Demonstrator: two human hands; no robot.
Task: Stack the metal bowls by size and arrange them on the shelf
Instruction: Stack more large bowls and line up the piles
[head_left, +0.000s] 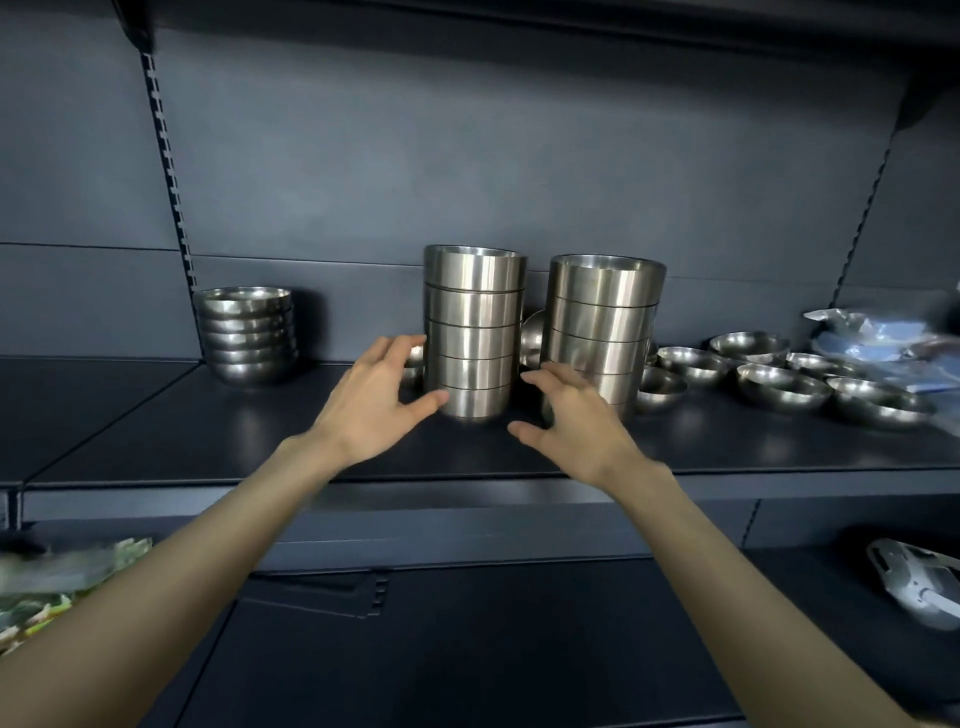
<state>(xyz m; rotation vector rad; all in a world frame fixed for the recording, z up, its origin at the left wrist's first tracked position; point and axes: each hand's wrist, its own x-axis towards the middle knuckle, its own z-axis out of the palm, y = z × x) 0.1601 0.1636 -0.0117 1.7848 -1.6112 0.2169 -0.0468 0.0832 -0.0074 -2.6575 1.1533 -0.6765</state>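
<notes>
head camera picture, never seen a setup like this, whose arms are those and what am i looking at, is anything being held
There is no machine here: a person wears a camera on the head, so this single picture looks forward and down along their own bare arms. The left hand and right hand are both open and hold nothing. They reach toward two columns of metal bowls, the left tall stack and the right tall stack, side by side on a dark shelf. The left thumb is at the left stack's base; whether it touches is unclear. Further left sits a short stack of wider bowls. To the right lie loose shallow bowls, unstacked, and a plastic-wrapped packet.
</notes>
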